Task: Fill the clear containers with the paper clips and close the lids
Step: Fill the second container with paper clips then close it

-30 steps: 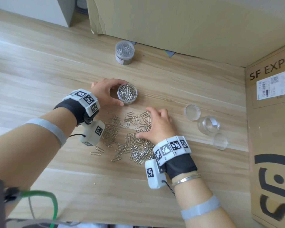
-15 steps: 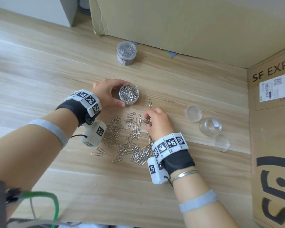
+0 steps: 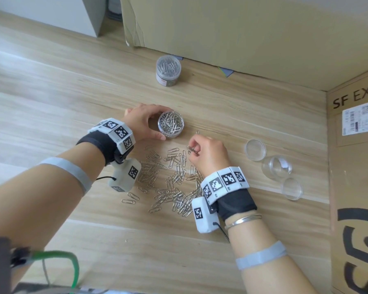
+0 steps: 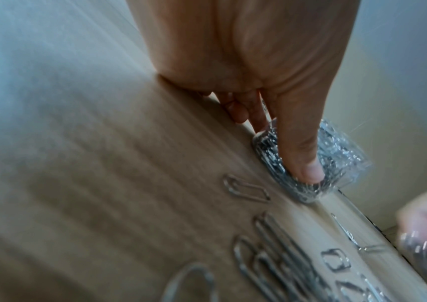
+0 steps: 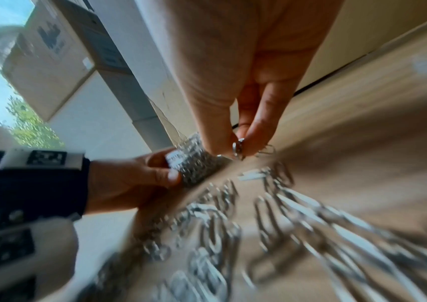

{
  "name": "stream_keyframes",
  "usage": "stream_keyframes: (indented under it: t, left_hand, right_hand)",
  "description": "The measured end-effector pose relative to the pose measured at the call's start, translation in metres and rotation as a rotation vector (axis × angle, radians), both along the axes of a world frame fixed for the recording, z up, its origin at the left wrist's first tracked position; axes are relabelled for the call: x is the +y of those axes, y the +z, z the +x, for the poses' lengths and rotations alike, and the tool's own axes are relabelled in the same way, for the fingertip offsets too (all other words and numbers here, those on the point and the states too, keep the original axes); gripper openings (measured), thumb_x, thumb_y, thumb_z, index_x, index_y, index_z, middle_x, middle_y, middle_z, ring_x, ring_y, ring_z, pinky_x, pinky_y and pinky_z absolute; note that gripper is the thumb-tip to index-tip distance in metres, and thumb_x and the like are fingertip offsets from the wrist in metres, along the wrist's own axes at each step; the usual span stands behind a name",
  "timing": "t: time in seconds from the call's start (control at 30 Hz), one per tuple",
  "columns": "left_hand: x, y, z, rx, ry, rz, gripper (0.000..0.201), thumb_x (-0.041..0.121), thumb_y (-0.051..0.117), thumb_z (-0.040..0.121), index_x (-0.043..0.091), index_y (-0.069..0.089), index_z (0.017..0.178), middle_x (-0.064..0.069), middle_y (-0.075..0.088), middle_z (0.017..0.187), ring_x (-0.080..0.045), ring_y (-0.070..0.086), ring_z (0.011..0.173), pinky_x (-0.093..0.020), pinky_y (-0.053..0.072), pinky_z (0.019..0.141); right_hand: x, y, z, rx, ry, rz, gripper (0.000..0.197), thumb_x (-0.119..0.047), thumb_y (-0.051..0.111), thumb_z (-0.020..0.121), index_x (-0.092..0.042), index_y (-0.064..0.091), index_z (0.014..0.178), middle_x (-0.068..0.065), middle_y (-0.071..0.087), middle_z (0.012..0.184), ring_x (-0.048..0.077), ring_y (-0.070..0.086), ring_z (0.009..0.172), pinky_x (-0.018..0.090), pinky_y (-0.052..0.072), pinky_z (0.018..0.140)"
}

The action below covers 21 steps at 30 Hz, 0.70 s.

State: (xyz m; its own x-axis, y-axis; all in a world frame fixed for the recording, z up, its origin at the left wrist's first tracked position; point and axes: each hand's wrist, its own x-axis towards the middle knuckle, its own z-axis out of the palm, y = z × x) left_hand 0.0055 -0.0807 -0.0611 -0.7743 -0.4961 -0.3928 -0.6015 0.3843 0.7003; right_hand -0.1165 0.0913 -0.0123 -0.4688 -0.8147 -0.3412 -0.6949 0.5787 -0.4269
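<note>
My left hand grips a clear round container that stands open and nearly full of silver paper clips; thumb and fingers wrap its wall. A loose pile of paper clips lies on the wooden table in front of it. My right hand is lifted just above the pile's far right edge and pinches a small bunch of clips between thumb and fingertips, a little right of the container.
A closed container full of clips stands at the back by a cardboard wall. An empty clear container and two clear lids lie to the right, near a cardboard box. One stray clip lies beside the held container.
My right hand went from lying flat on the pile to curling up, lifting a pinch of clips and moving toward the container. The left hand kept its hold.
</note>
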Motion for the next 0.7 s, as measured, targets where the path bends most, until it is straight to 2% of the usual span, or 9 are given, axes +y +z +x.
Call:
stream_keyframes:
  t: [0.07,0.2,0.27,0.33,0.43,0.5,0.63,0.7]
  left_hand:
    - [0.000,0.001,0.000,-0.011,-0.014,0.007,0.081,0.046,0.079,0.050,0.044,0.043,0.123,0.009,0.057,0.123,-0.022,0.048,0.115,-0.052,0.034,0.102]
    - [0.002,0.003,-0.001,-0.001,-0.017,0.017,0.087,0.066,0.063,0.039,0.051,0.034,0.119,0.011,0.059,0.118,-0.021,0.051,0.112,-0.052,0.036,0.099]
    - [0.002,0.003,0.000,0.006,-0.013,0.021,0.085,0.063,0.068,0.041,0.050,0.037,0.119,0.010,0.059,0.116,-0.021,0.051,0.111,-0.053,0.037,0.098]
    - [0.002,0.003,0.000,0.007,0.005,0.014,0.081,0.052,0.077,0.046,0.047,0.043,0.119,0.008,0.059,0.114,-0.022,0.051,0.111,-0.054,0.036,0.098]
    - [0.002,0.004,0.000,0.015,0.006,-0.008,0.082,0.058,0.072,0.043,0.045,0.044,0.119,0.009,0.059,0.112,-0.022,0.050,0.111,-0.053,0.036,0.097]
    - [0.002,0.004,-0.001,-0.001,0.001,-0.003,0.081,0.052,0.076,0.047,0.039,0.047,0.121,0.009,0.059,0.111,-0.022,0.050,0.110,-0.054,0.036,0.097]
    - [0.002,0.003,-0.001,0.012,-0.002,0.040,0.085,0.062,0.068,0.039,0.046,0.041,0.118,0.012,0.059,0.108,-0.022,0.052,0.109,-0.053,0.039,0.096]
    - [0.001,0.002,-0.001,0.008,-0.004,0.039,0.081,0.052,0.076,0.045,0.046,0.042,0.118,0.012,0.059,0.111,-0.022,0.051,0.111,-0.052,0.037,0.098]
  right_hand:
    - [-0.010,0.010,-0.001,0.001,-0.009,-0.075,0.015,-0.005,0.061,0.079,-0.016,0.065,0.088,0.000,0.065,0.084,0.016,0.059,0.075,0.031,0.052,0.069]
    - [-0.041,0.028,-0.001,-0.023,-0.038,-0.200,0.016,-0.006,0.062,0.075,-0.016,0.065,0.086,-0.007,0.055,0.073,0.016,0.057,0.073,0.031,0.051,0.071]
    - [-0.056,0.030,0.000,-0.034,-0.028,-0.193,0.016,-0.007,0.062,0.075,-0.017,0.065,0.087,-0.008,0.054,0.072,0.014,0.055,0.073,0.029,0.050,0.072]
    - [-0.066,0.028,0.001,-0.042,-0.015,-0.177,0.016,-0.007,0.062,0.076,-0.017,0.065,0.088,-0.008,0.054,0.072,0.014,0.054,0.072,0.029,0.050,0.073]
    - [-0.074,0.023,0.004,-0.075,-0.019,-0.165,0.015,-0.010,0.063,0.078,-0.017,0.067,0.090,-0.007,0.058,0.073,0.017,0.061,0.077,0.032,0.052,0.078]
    - [-0.075,0.022,0.005,-0.095,-0.042,-0.173,0.013,-0.012,0.064,0.080,-0.018,0.068,0.092,-0.005,0.066,0.079,0.016,0.064,0.079,0.033,0.053,0.079]
    - [-0.071,0.021,0.002,-0.091,-0.080,-0.197,0.012,-0.015,0.062,0.084,-0.020,0.070,0.092,-0.002,0.072,0.086,0.015,0.066,0.079,0.032,0.053,0.081]
    - [-0.067,0.021,-0.001,-0.073,-0.086,-0.199,0.015,-0.013,0.061,0.084,-0.021,0.071,0.093,-0.002,0.072,0.088,0.014,0.065,0.081,0.033,0.053,0.082]
